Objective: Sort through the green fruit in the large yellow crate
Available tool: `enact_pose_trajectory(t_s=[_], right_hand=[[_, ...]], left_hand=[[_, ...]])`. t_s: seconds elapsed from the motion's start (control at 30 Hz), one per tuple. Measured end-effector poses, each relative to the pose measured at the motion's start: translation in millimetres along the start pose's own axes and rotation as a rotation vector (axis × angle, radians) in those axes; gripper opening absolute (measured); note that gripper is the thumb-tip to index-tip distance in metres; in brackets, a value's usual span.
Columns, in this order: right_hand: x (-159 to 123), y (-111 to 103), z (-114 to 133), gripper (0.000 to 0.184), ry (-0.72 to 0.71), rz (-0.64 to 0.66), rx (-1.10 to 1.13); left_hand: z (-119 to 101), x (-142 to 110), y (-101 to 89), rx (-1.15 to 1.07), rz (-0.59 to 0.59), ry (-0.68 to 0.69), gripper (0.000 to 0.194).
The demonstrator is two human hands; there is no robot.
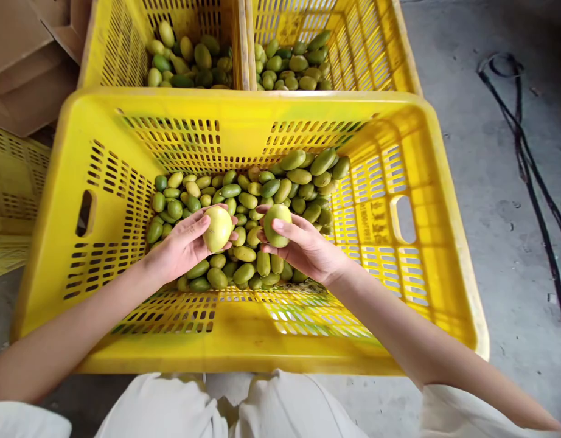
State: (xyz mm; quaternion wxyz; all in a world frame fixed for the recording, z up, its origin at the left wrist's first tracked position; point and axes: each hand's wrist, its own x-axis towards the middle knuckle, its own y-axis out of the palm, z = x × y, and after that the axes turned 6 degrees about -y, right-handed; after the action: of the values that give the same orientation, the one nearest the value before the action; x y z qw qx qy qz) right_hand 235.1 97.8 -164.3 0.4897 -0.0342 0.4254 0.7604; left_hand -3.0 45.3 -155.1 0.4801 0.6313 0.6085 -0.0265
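Note:
Over the middle of a large yellow plastic crate (244,353), both hands hold up one fruit each. My left hand (184,243) is closed around a pale yellow-green round fruit (218,229), its thumb along the left side. In my right hand (308,246) sits a greener oval fruit (277,225), with the thumb pressed on its front. The two fruits are apart from each other. Below them, a heap of small green oval fruits (246,253) covers the crate's bottom; the hands hide part of it.
Behind stand two more yellow crates, one at left (120,48) and one at right (367,42), both holding green fruits. Cardboard (20,67) lies at the upper left, above another yellow crate (13,182). A black cable (527,158) runs across the concrete floor (472,134) at right.

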Motion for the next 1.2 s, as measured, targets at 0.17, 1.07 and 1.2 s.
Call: enact_pose_trajectory(t_s=[0.17,1.07,1.2], right_hand=[[-0.5,0.7,0.6,0.046,-0.024,-0.063,-0.008],[-5.4,4.7,2.5,0.037,-0.009,-0.067,0.032],[-4.5,3.0,5.5,0.026,-0.009,-0.059,0.081]], left_hand=[[-0.1,-2.9,2.9,0.038,0.039,0.063,0.033],[-1.2,-5.4,11.4,-0.05,-0.036,0.025,0.034],[-2.2,-3.5,13.9,-0.086,-0.056,-0.003,0.024]])
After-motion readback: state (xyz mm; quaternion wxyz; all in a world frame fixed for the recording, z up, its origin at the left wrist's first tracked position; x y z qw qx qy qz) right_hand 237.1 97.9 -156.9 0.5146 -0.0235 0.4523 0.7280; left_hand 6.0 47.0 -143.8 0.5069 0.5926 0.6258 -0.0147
